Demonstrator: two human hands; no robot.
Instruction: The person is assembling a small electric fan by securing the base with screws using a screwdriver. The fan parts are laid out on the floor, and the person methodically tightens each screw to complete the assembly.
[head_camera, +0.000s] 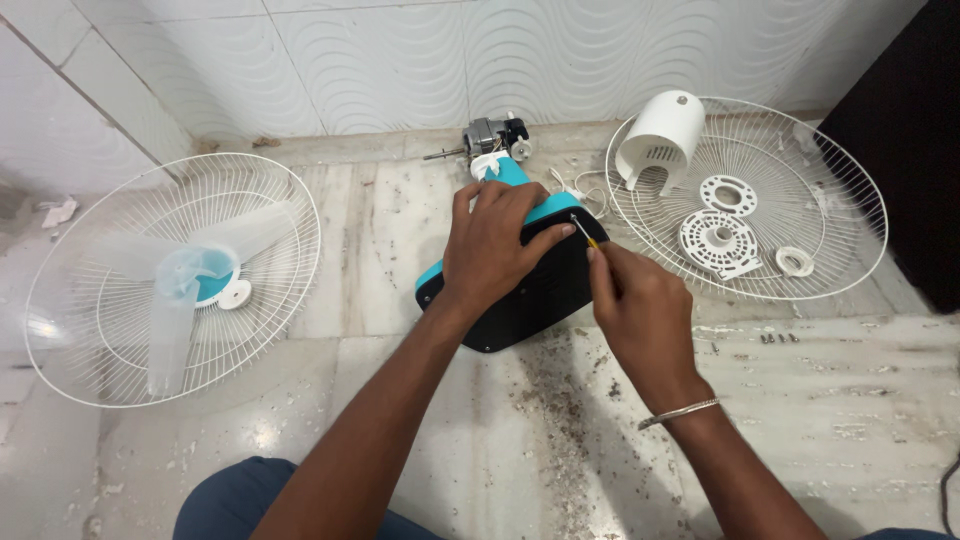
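A screwdriver (583, 232) is pinched in the right hand (640, 310), its tip at the fan base (530, 290), which is clamped under the left hand (495, 245). The base, mid-floor, seems stiff and light; its edges offer hold. Grilles lie at nine (170, 280) and two o'clock (800, 170).

No packages, labels, signs or screens anywhere in view. Nothing printed or boxed on the floor or against the wall.
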